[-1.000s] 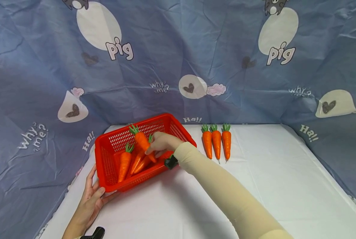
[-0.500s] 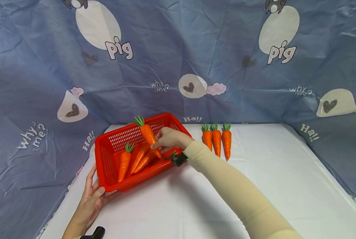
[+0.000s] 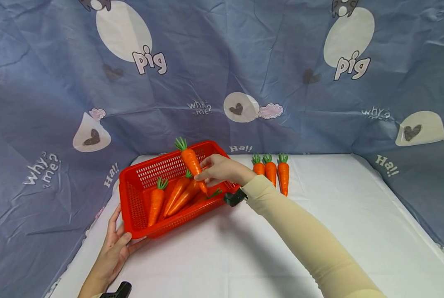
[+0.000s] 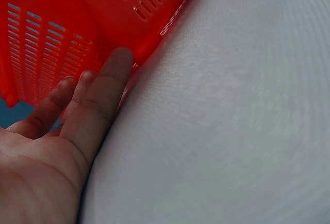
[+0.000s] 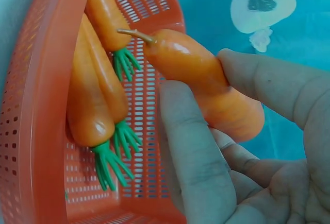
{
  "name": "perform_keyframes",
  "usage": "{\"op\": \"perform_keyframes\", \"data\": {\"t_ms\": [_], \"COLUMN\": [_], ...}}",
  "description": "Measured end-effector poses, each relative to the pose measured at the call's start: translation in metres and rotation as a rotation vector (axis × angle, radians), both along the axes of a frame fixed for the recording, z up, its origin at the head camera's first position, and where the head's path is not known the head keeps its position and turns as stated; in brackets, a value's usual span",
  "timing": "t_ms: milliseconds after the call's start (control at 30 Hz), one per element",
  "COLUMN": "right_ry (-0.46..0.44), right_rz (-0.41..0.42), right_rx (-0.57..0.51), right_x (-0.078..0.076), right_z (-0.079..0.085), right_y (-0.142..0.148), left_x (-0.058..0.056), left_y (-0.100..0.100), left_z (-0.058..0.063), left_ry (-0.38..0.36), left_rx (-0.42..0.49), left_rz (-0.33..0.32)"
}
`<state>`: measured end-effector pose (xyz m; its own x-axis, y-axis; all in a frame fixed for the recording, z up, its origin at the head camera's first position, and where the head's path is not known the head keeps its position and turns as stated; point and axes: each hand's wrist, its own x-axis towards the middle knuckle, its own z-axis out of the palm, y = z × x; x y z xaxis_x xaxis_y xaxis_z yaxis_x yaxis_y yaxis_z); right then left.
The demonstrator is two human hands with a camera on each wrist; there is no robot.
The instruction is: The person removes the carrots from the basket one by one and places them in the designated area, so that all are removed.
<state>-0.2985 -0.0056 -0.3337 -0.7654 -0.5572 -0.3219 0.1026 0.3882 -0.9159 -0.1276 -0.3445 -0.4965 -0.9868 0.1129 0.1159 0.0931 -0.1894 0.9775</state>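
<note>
Right hand (image 3: 223,169) pinches carrot (image 3: 190,160) near its tip, over red perforated basket (image 3: 170,226), probably for easy lifting; left hand (image 3: 112,250), fingers extended, touches basket corner, likely bracing it.

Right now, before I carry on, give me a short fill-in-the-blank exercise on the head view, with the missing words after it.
1. The right hand pinches a carrot whose leaves are ____.
2. The left hand touches the basket, which is coloured ____.
3. On the white cloth, the row of carrots numbers ____.
4. In the picture, that row lies to the ____ of the basket.

Missing words: green; red; three; right.
</note>
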Motion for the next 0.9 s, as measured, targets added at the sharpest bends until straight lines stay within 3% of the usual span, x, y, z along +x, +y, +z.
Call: {"op": "perform_keyframes", "data": {"t_ms": [500, 900], "right_ry": [0.035, 0.027], "right_rz": [-0.041, -0.106], "right_rx": [-0.044, -0.06], "right_x": [0.004, -0.002], "right_z": [0.008, 0.006], "right_y": [0.035, 0.064], "left_x": [-0.001, 0.0], "left_y": [0.001, 0.001], "left_z": [-0.001, 0.0], "left_ry": [-0.002, -0.001], "left_rx": [0.016, 0.017], "left_rz": [0.006, 0.0]}}
